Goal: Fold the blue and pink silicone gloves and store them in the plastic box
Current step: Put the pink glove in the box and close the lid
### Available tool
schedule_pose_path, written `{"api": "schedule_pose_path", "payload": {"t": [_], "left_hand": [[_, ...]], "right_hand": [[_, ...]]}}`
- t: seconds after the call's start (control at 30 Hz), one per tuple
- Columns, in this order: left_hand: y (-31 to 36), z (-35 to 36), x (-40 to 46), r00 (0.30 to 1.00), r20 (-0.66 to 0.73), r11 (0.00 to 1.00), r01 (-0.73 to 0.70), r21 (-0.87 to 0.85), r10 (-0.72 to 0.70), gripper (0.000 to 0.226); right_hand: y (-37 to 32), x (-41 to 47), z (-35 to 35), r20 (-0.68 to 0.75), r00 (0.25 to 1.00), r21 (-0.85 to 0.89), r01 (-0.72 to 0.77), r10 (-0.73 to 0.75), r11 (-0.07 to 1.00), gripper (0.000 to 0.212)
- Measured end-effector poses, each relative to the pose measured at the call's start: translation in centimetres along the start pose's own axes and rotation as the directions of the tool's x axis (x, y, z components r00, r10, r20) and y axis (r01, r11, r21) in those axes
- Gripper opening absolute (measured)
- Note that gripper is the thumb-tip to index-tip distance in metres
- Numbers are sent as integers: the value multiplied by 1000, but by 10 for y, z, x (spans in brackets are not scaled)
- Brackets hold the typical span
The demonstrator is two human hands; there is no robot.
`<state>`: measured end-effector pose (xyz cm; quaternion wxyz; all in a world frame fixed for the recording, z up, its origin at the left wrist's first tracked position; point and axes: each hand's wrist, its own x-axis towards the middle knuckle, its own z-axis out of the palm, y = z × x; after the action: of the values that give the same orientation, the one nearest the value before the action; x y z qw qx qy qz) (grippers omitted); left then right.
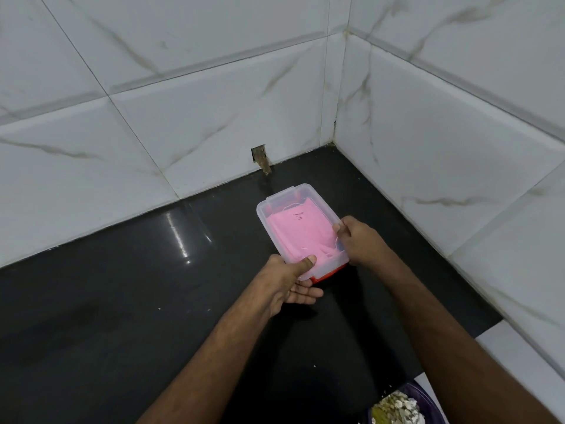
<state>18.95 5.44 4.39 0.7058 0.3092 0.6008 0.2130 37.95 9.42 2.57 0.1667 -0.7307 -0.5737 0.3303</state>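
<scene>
**Pink under a clear lid, both hands on the near end**

Pink shows first: the folded pink silicone glove (pixel 298 232) lies flat inside the shallow rectangular translucent plastic box (pixel 301 231), seen through the clear snap-on lid (pixel 276 206) that sits on top of it. No blue glove is visible; it may lie beneath the pink one, but that cannot be told from here. A red-orange latch or base edge (pixel 328 274) peeks out at the box's near end.

The head view is the only one. The box rests on, or just above, the glossy black stone counter (pixel 122 286), its long axis running away from the person toward the corner where the white marble-patterned wall tiles (pixel 183 117) meet. Both hands are at the near short end. The left hand (pixel 295 278) grips the near left corner, thumb pressed flat on the lid and fingers curled beneath the rim. The right hand (pixel 360 240) is closed over the near right edge, knuckles up, its fingertips hidden. The far end with its moulded tab is untouched and lies well beyond either hand.

The lid looks smooth, slightly flexible and rounded at the corners; the counter is hard and slick, so the box would likely slide if pushed. The storing looks essentially done, with lid closing the step in hand. Sealing the far end would call for a reach forward along the long axis, and both hands are about equally placed for it.

At the lower right edge, a dark purple dish (pixel 426 396) of pale scraps sits well apart.
</scene>
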Motion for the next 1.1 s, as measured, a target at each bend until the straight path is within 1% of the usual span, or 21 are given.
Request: {"api": "schedule_pose_path", "payload": {"t": [0.07, 0.13, 0.23, 0.4, 0.5, 0.57, 0.6, 0.67, 0.77, 0.83, 0.87, 0.93, 0.97, 1.03, 1.1], "left_hand": [[-1, 0, 2, 1000, -6, 1000, 4, -16, -4, 54], [-1, 0, 2, 1000, -17, 1000, 12, -12, -12, 52], [0, 1, 2, 1000, -23, 999, 1, 43, 0, 47], [6, -3, 6, 996, -61, 984, -47, 173, 58, 47], [4, -3, 5, 995, -61, 981, -61, 186, 74, 46], [0, -2, 4, 993, -75, 980, -71, 187, 87, 45], [-2, 0, 4, 991, -87, 976, -81, 204, 100, 45], [-6, 2, 5, 981, -136, 952, -95, 292, 139, 44], [-5, -2, 7, 931, -266, 883, -105, 457, 248, 41], [-1, -8, 9, 870, -313, 832, -174, 527, 381, 36], [2, -11, 11, 835, -318, 804, -223, 552, 450, 34], [11, -15, 15, 776, -307, 742, -287, 605, 550, 37], [14, -17, 17, 760, -302, 721, -298, 626, 576, 40], [18, -18, 22, 750, -313, 724, -303, 620, 583, 38], [17, -18, 24, 750, -339, 747, -298, 594, 568, 35]], "right_hand": [[3, -1, 0, 33, 999, 102, -32, 29, 994, 28], [5, -4, 2, 34, 999, 142, -14, 9, 990, 31], [5, -6, 3, -9, 998, 51, 61, -61, 997, 38], [-3, -7, 4, -76, 996, -36, 46, -49, 998, 40], [0, -10, 6, -105, 993, -28, 58, -61, 998, 39], [3, -11, 8, -149, 986, -7, 73, -73, 997, 37], [4, -12, 10, -179, 981, 3, 81, -79, 997, 37], [5, -14, 13, -232, 970, 30, 86, -77, 996, 38], [4, -23, 20, -274, 960, 82, 78, -52, 994, 49], [3, -33, 25, -332, 942, 63, 76, -51, 995, 60], [1, -38, 28, -368, 928, 25, 80, -65, 996, 64], [-2, -49, 32, -408, 902, -111, 102, -139, 989, 68], [-3, -53, 35, -401, 895, -181, 130, -193, 975, 67], [-6, -60, 42, -347, 892, -270, 200, -289, 942, 62], [-8, -63, 48, -280, 908, -293, 228, -311, 929, 59]]}}
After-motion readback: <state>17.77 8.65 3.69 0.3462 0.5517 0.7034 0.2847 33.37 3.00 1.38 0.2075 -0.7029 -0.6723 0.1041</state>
